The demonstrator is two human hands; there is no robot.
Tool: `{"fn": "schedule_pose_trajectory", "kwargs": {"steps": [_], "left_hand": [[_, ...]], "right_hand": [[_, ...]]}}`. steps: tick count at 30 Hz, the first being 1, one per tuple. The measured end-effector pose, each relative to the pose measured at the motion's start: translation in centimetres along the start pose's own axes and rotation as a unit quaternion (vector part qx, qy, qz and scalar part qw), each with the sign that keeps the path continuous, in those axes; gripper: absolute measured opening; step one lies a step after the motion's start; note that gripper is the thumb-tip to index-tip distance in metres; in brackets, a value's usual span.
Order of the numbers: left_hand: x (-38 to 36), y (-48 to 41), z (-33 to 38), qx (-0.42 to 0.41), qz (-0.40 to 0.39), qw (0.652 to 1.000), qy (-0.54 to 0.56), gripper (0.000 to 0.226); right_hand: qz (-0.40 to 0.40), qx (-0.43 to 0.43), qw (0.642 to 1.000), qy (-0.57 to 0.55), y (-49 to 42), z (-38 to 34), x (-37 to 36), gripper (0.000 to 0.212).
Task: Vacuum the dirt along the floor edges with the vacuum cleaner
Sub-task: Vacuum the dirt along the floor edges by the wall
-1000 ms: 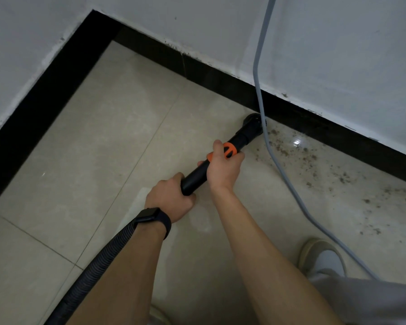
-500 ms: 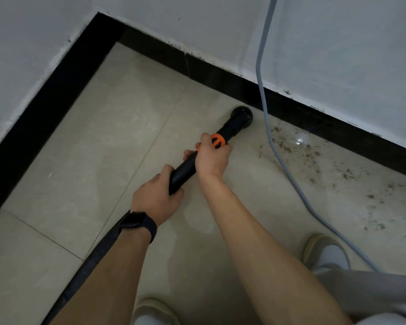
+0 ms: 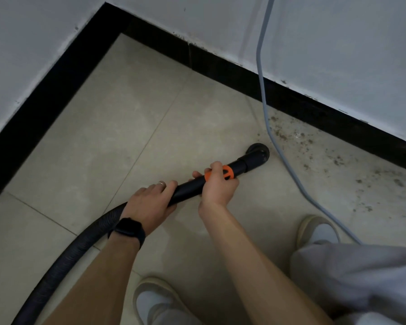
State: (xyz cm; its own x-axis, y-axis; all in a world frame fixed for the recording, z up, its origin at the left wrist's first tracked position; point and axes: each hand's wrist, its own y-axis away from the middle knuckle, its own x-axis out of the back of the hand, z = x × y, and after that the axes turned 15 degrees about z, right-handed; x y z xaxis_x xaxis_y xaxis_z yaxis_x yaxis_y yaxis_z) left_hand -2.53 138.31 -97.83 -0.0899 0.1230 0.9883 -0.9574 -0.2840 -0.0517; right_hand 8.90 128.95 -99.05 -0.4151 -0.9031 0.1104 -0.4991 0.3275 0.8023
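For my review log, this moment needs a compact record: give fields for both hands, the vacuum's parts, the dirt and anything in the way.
left hand: grips the wand by its hose end
right hand: fingers curled round the wand at the orange collar
nozzle: low at the tile, just left of the grey cable, apart from the skirting
hose: ribbed, trails to lower left
dirt: scattered along the skirting, right of the cable
task: dirt not yet vacuumed
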Motion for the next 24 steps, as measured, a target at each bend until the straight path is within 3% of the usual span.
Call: {"fn": "schedule_pose_trajectory", "kwargs": {"steps": [7,18,24], "left_hand": [[-1.2,-2.0,2.1,0.031,0.008,0.999,0.003,0.035],[-1.8,-3.4,2.7,0.087,0.01,0.996,0.02,0.031],[-2.7,-4.7,2.7,0.14,-0.018,0.986,0.087,0.026]], "right_hand": [[-0.01,0.006,1.0,-0.022,-1.6,-3.0,-1.0,0.022],[-0.041,0.028,0.998,0.036,-2.6,-4.2,-2.9,0.02],[-0.026,0.06,0.993,0.094,-3.3,-5.5,-4.2,0.023]]}}
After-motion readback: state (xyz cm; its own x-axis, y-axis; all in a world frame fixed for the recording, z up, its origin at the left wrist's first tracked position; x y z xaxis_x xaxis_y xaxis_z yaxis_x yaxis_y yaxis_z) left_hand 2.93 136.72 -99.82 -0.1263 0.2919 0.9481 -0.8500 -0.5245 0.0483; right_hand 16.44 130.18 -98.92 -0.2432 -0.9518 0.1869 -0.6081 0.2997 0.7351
